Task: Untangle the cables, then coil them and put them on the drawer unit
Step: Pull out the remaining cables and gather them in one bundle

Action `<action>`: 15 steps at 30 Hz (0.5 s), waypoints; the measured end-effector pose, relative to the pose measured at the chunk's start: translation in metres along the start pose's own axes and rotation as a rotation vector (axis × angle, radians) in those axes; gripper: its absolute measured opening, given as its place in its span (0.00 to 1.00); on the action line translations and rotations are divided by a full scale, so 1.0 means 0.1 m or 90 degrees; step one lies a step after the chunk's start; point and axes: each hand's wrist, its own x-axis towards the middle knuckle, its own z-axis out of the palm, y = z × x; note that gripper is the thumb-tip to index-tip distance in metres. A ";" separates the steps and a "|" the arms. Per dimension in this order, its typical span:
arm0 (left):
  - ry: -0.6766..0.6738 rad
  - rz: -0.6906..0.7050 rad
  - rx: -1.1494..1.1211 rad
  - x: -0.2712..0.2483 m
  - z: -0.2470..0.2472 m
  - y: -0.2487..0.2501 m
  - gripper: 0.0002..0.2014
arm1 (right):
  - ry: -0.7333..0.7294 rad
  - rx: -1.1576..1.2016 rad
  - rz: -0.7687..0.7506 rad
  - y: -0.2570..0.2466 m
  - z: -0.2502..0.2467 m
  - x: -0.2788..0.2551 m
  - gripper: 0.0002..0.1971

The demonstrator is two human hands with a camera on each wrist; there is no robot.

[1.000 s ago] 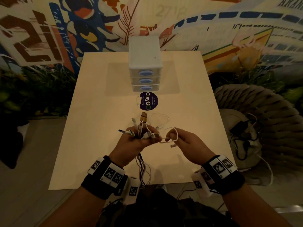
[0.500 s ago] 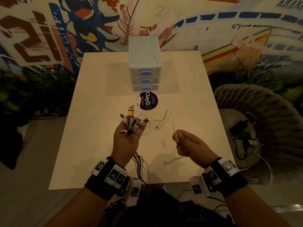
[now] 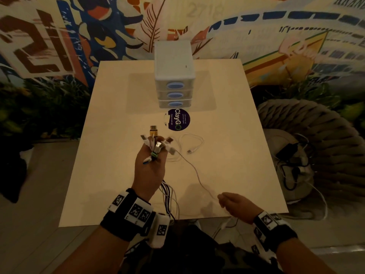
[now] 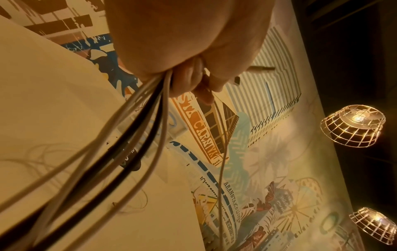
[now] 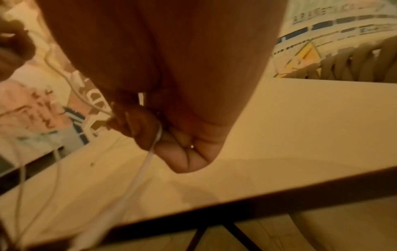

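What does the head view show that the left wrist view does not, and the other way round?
Only the head view shows the drawer unit, the plug ends fanned above the left hand, a white cable lying on the table, and the right hand pinching a thin cable.

Only the left wrist view shows two wire-cage lamps.

Both show the cable bundle hanging below the left hand.

sticker (image 3: 178,120): "ClayGo" | mural (image 3: 39,46): "21", faint "2718" | mural lettering (image 4: 233,202): "ARANETA"
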 end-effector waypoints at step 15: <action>0.011 -0.175 -0.027 0.12 -0.08 0.04 0.29 | -0.117 -0.204 0.050 0.14 0.61 -0.16 0.17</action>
